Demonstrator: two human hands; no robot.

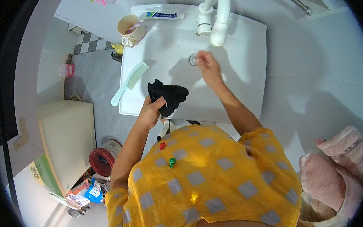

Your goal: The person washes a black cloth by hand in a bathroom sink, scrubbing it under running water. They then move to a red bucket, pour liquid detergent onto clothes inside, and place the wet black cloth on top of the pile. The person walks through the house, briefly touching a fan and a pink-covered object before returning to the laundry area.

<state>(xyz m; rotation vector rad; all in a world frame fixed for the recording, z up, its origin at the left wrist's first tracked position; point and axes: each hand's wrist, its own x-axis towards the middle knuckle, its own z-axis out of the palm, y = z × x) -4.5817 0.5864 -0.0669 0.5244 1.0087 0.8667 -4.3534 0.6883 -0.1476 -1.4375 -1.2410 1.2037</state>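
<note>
My left hand (150,112) is closed on a bunched black cloth (170,96), thumb on top, and holds it above the near left part of the white washbasin (245,74). Folds hide what kind of item the cloth is. Over the basin's drain (193,59) hovers my right hand (208,68), holding no visible thing. Its fingers look bent but are smeared by motion. A white faucet (219,23) curves down just beyond that hand. To the left of the cloth, a pale green comb (131,81) lies across the basin's left edge.
A beige cup (125,30) with a toothbrush and a toothpaste tube (164,16) stand along the basin's far left rim. On the floor at left are a red bucket (100,162) and a cream cabinet (69,141). Pink towels (330,175) hang at lower right.
</note>
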